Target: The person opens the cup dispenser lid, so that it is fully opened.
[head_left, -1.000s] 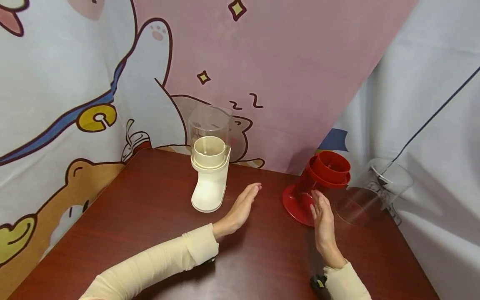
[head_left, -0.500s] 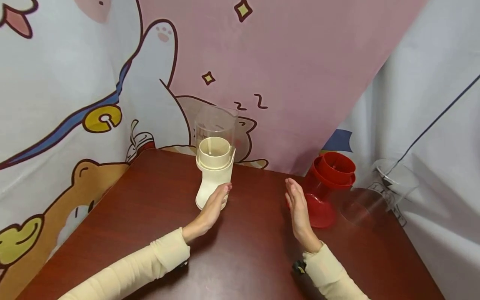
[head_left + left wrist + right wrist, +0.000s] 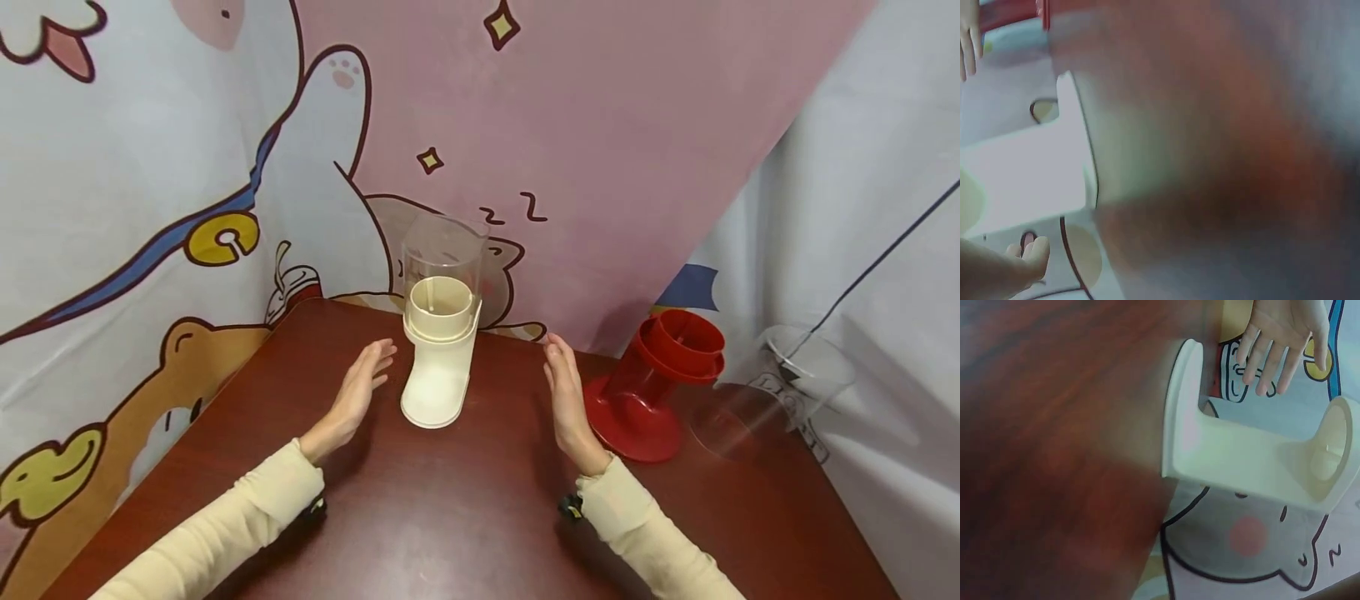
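A cream plastic stand with a round cup-like ring and a clear cylinder on top stands upright near the back of the table. My left hand is held to its left with fingers extended, apart from it. To the right, my right hand is raised with straight fingers, palm facing inward, between the cream stand and a red stand of similar shape. Nothing is in either hand. The right wrist view shows the cream stand side-on, with the spread fingers of my left hand beyond it.
A clear tube stands beside the red stand near the table's right edge. A dark cord hangs over the white curtain there. Cartoon-printed cloth closes off the back and left of the brown table.
My left hand has passed leftward across the front of the cream stand to its left side. My right hand has shifted left, away from the red stand. Both stands keep their places.
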`<state>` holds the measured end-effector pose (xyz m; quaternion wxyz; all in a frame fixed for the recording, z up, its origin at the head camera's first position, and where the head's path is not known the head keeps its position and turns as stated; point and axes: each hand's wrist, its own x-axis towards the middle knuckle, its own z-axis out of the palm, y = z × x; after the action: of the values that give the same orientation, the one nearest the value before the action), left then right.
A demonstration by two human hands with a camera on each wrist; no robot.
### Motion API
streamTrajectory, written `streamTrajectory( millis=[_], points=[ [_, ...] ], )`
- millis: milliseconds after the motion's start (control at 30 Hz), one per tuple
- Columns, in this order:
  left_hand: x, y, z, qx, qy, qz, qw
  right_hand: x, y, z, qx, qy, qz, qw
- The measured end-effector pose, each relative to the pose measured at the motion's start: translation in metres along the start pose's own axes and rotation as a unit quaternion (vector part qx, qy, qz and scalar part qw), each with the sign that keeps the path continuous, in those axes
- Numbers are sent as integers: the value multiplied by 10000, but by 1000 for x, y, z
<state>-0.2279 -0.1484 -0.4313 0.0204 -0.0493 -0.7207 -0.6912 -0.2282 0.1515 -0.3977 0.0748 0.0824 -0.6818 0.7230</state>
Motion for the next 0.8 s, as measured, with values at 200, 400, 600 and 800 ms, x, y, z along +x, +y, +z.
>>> streamTrajectory(
  millis=[200,400,600,800],
  points=[
    [13,17,-8,-50,210,258,9994,10,-9,28,-26,-127,-67,9999],
    [24,38,10,-186,69,887,9959,4,-19,63,-341,-490,-252,9979],
    [22,45,32,247,-118,1150,9930,-7,-25,95,-730,-869,-444,9925],
    [15,45,57,612,403,1066,9916,-6,-22,105,-189,-875,-426,9951]
  ],
)
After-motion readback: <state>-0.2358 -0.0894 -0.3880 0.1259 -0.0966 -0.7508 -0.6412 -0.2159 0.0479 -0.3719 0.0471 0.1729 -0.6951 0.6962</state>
